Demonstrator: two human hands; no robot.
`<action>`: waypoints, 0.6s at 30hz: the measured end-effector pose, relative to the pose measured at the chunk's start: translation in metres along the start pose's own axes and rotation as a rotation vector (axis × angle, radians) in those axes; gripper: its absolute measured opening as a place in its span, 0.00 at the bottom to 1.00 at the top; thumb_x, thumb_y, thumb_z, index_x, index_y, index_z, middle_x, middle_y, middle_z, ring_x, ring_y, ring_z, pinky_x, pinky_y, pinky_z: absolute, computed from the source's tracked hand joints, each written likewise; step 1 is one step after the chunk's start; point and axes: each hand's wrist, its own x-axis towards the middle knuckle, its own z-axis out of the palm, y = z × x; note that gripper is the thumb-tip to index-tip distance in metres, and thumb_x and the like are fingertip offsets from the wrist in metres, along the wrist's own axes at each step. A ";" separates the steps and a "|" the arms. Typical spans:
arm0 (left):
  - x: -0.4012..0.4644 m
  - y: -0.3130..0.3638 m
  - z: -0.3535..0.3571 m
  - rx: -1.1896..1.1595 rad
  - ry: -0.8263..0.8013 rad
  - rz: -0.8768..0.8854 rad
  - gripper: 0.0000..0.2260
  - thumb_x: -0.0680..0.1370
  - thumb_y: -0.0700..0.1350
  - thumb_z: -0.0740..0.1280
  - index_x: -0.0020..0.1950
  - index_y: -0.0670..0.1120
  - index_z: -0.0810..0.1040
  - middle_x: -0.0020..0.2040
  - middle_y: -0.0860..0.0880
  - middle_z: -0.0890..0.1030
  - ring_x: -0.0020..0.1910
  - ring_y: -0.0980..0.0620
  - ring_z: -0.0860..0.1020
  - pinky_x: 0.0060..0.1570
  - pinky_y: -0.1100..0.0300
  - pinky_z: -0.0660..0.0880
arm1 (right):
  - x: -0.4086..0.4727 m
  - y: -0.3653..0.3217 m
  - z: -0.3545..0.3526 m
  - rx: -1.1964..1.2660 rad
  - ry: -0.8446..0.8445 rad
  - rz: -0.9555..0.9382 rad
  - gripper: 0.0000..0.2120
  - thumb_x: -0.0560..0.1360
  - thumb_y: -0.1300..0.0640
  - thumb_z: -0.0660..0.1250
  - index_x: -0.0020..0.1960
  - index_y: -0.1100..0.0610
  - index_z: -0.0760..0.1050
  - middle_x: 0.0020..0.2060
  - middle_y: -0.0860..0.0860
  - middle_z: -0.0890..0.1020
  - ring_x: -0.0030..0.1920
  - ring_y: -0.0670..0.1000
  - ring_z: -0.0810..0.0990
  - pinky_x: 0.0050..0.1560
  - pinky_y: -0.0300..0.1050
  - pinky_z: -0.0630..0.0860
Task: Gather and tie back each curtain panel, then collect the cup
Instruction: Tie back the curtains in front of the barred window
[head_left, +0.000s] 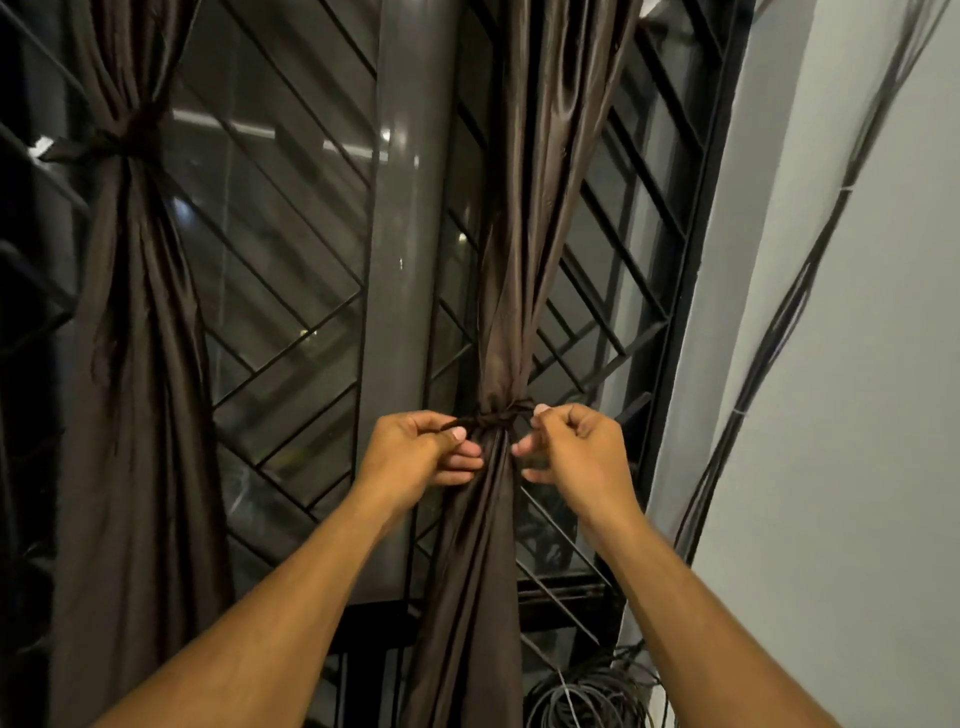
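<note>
**Knot may slip on slick fabric**

Your left hand (415, 449) and right hand (576, 444) each pinch an end of the thin dark tie cord (493, 417) around the gathered brown satin curtain panel (511, 270). Uneven pulling could loosen it. The black metal window grille (291, 291) sits close behind; the coiled black cables (587, 696) crowd below. No cup is visible.

— What are the curtain panels (498, 260) made of?
— Dark brown cloth, smooth with a satin sheen; the tie (493, 417) is the same fabric.
— And behind them?
— A matt black metal grille (291, 312), glossy reflective glass (249, 218), a matt painted wall (857, 364).
</note>
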 end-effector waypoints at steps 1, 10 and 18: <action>-0.003 0.000 0.003 0.005 -0.002 0.004 0.03 0.80 0.34 0.69 0.48 0.40 0.79 0.40 0.38 0.85 0.38 0.43 0.86 0.39 0.52 0.84 | 0.002 0.004 0.000 -0.021 -0.020 -0.017 0.15 0.83 0.53 0.66 0.47 0.64 0.80 0.34 0.54 0.86 0.38 0.51 0.85 0.34 0.42 0.82; -0.065 -0.039 -0.037 0.293 0.150 0.012 0.10 0.77 0.39 0.75 0.55 0.36 0.81 0.47 0.35 0.83 0.44 0.46 0.81 0.37 0.58 0.77 | -0.032 0.067 0.055 -0.065 -0.299 -0.126 0.07 0.80 0.55 0.72 0.44 0.56 0.79 0.37 0.52 0.87 0.38 0.50 0.86 0.39 0.46 0.80; -0.136 -0.031 -0.191 0.535 0.179 -0.239 0.11 0.80 0.46 0.72 0.58 0.41 0.83 0.56 0.39 0.85 0.58 0.45 0.84 0.60 0.45 0.79 | -0.106 0.096 0.187 -0.070 -0.692 -0.123 0.06 0.80 0.53 0.72 0.45 0.53 0.80 0.35 0.48 0.86 0.36 0.45 0.86 0.34 0.39 0.78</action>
